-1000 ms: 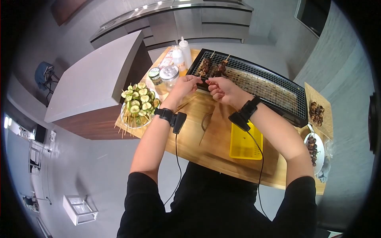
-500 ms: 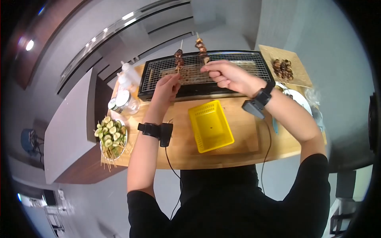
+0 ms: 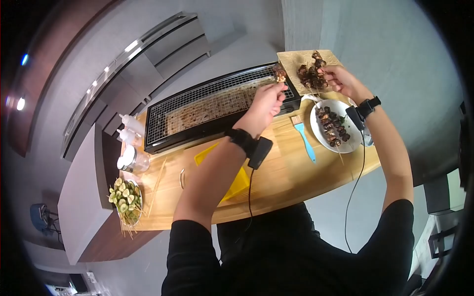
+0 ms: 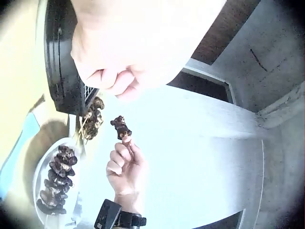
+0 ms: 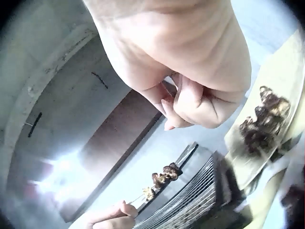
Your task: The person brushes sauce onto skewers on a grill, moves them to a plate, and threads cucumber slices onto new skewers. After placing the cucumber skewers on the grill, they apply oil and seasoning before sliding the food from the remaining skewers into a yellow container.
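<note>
My left hand [image 3: 269, 101] pinches the lower end of a browned meat skewer [image 3: 280, 73], held up over the right end of the black grill [image 3: 158, 123]. Another skewer [image 4: 121, 128] stands upright in my right hand [image 3: 340, 81], gripped low between thumb and fingers, as the left wrist view shows. That hand is above the gold board [image 3: 291, 58], close beside a small heap of cooked skewers [image 3: 308, 79]. In the right wrist view, the left hand's skewer [image 5: 162, 178] appears over the grill's wire mesh [image 5: 190, 202].
Dark skewers [image 3: 330, 123] lie on a white plate [image 3: 316, 137] at the right, with a blue brush [image 3: 305, 140] beside it. A yellow basket [image 3: 239, 185] sits below my left forearm. Squeeze bottles [image 3: 132, 126], a jar [image 3: 138, 161] and sliced vegetable skewers [image 3: 126, 196] stand left.
Both hands have lifted the two meat skewers from the grill's left part and carried them right. The right hand is now over the gold board, and the head view has turned right.
</note>
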`<state>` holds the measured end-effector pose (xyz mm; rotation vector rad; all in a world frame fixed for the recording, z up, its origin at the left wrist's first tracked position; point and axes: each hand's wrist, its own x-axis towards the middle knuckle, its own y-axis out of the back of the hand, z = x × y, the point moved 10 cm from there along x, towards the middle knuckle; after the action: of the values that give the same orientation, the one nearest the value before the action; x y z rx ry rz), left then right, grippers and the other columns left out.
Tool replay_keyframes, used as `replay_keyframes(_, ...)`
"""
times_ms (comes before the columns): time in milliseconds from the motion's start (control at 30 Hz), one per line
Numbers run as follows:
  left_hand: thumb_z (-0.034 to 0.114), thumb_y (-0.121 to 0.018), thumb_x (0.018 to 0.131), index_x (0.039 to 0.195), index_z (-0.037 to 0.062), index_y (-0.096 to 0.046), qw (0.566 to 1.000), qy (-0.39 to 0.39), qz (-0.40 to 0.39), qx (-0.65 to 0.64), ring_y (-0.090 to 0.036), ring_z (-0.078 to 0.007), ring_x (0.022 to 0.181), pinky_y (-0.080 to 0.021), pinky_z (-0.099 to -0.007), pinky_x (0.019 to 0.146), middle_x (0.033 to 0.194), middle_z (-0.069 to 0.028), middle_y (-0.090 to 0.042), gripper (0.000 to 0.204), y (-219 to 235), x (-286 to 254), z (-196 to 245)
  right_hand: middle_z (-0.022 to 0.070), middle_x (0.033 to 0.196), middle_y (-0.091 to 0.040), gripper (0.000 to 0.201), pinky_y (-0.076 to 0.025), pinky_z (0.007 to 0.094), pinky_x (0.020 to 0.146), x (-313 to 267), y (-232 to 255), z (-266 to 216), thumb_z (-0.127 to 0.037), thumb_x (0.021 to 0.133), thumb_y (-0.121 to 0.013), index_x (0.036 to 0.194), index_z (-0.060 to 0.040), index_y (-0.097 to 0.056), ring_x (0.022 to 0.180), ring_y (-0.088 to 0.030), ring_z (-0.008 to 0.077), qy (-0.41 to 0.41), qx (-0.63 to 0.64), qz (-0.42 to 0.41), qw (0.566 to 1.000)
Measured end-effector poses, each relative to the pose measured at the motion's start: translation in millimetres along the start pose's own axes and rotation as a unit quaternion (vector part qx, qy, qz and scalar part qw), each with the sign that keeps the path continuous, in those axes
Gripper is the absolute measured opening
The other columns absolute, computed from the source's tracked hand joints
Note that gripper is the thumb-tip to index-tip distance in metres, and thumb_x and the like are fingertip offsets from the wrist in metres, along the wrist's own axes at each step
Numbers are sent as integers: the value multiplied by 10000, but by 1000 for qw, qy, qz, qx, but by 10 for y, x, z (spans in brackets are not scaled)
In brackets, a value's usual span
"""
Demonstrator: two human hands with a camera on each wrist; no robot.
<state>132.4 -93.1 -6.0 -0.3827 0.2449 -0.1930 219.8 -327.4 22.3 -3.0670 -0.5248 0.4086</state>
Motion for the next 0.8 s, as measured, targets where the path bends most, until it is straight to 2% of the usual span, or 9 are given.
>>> replay_keyframes(167,216,-577,1076,1071,31,-621,999,32,22,-1,-354,-41,537,-260,-209,436,757,16,-509,190,-348,312,-258,-116,666,-372,169,-175,226,431,-110,616,276,-211,1043,-567,1017,-99,-691,523,-254,27,-30,-34,75,996)
replay_keyframes(300,189,-546,1081,1040,31,-599,999,34,33,23,-355,-47,536,-262,-210,434,790,-7,-515,172,-521,495,-321,-115,666,-393,168,-194,223,442,-104,813,381,-218,1036,-579,1014,-109,-704,525,-262,29,-38,-37,76,996)
replay_keyframes(400,160,-519,1079,1022,32,-568,998,34,31,34,-361,-52,538,-265,-208,433,799,-20,-522,149,-601,606,-347,-118,667,-404,171,-203,219,450,-83,881,430,-233,1037,-582,1024,-120,-709,528,-266,30,-53,-64,71,994)
replay_keyframes(500,145,-502,1078,1040,24,-554,996,70,46,36,-376,-56,554,-271,-206,436,809,-31,-530,138,-632,719,-458,-122,668,-416,179,-205,216,453,-57,909,466,-247,1037,-582,1018,-133,-719,531,-269,29,-63,-87,70,992)
replay_keyframes(600,133,-491,1076,1045,22,-542,994,102,26,29,-393,-61,572,-284,-197,440,824,-46,-538,127,-663,792,-573,-124,668,-426,184,-209,215,454,-42,910,513,-264,1031,-588,1004,-146,-727,531,-275,27,-74,-103,77,989)
replay_keyframes(700,149,-491,1077,1047,20,-538,994,105,42,10,-401,-62,584,-304,-182,447,833,-55,-541,141,-654,801,-581,-121,663,-432,186,-212,221,453,-28,901,560,-273,1020,-597,986,-151,-732,531,-285,27,-81,-129,89,984)
replay_keyframes(800,182,-503,1077,1019,28,-541,989,141,33,-7,-407,-58,584,-308,-167,440,844,-61,-545,169,-676,744,-591,-116,666,-445,189,-202,231,453,-63,881,518,-275,1002,-609,950,-147,-739,531,-300,26,-75,-170,83,979)
